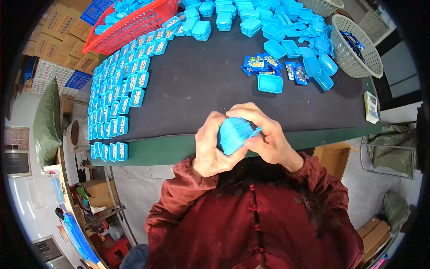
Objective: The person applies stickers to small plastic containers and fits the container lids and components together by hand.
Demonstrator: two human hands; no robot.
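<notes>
Between my two hands, above the table's front edge, is a blue plastic box (234, 135), tilted, with a small tab sticking out on its right side. My left hand (209, 145) wraps round its left side. The fingers of my right hand (264, 132) press on its top and right side. What is inside the box cannot be seen. Beyond my hands an open blue tray (270, 84) lies on the dark mat, beside a pile of blue printed packets (260, 63). Two more packets (297, 72) lie to its right.
Rows of filled blue boxes (118, 85) cover the table's left side. A red basket (130, 27) stands behind them. Stacked blue boxes (251, 26) line the back. A pale basket (357, 47) and a small card stack (371, 107) are at the right.
</notes>
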